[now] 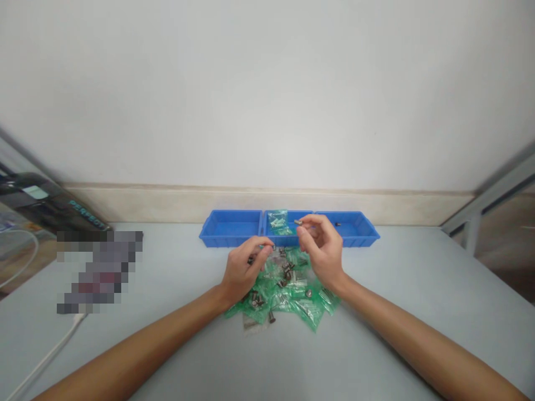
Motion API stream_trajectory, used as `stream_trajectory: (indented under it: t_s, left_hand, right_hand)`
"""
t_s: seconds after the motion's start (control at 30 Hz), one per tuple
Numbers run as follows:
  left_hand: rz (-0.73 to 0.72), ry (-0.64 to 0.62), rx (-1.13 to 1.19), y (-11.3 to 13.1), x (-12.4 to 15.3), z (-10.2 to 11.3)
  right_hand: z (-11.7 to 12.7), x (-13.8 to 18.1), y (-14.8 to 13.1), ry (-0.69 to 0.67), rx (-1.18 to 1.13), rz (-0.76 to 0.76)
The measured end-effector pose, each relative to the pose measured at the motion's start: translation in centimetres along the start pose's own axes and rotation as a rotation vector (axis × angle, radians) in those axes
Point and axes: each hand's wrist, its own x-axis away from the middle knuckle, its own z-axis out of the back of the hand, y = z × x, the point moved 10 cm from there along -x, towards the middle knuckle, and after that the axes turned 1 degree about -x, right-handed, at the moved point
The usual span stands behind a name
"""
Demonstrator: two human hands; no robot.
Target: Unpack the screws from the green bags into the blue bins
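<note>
My left hand [244, 267] is closed in a pinch above the left side of a heap of green-tinted plastic bags [309, 309]. A tiny dark metal piece [273, 247] shows at its fingertips, too small to name. My right hand [325, 248] is closed too, in front of the blue trays, with a small silver screw [298, 222] between thumb and index finger. The bags hold thin light pins or screws. Loose dark, wide-headed screws [287, 270] lie among them, and one screw [272, 317] rests at the heap's front edge.
Behind the heap stands a row of blue trays: a left tray [232, 240], a middle tray [288, 241] with a green bag [278, 220] in it, and a right tray [355, 239] holding a small dark part. A pixelated object [100, 273] with a white cable [50, 353] lies left.
</note>
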Motion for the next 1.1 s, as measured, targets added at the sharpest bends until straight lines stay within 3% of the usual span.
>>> stream_trajectory:
  t_s: [0.13,0.33,0.43,0.6,0.7,0.87,0.97,1.1]
  left_hand:
    - [-0.024,0.006,-0.016,0.3,0.0,0.2]
    - [-0.039,0.01,-0.027,0.4,0.0,0.3]
    - [-0.039,0.006,-0.027,0.3,0.0,0.2]
    - [-0.043,0.009,-0.021,0.4,0.1,0.3]
    - [-0.043,0.011,-0.021,0.5,0.0,0.3]
    - [-0.029,-0.005,-0.034,0.3,0.0,0.0]
    - [-0.013,-0.017,-0.035,0.2,0.0,0.0]
    - [0.002,-0.022,-0.035,0.2,0.0,0.0]
  right_hand:
    - [1.2,-3.6,-2.3,-0.174,0.351,0.084]
    - [4.2,-6.5,1.3,-0.333,0.953,-0.173]
    - [2.9,-5.2,1.8,-0.533,0.981,-0.201]
    - [-0.5,0.4,2.6,-1.103,1.068,-0.217]
    - [-1.1,2.8,3.9,-1.28,1.147,-0.283]
    - [-2.4,3.5,5.6,-1.254,1.114,-0.231]
    - [-2.0,2.3,5.5,-1.105,1.081,-0.132]
    - [-0.9,-0.4,2.2,-0.87,0.866,-0.021]
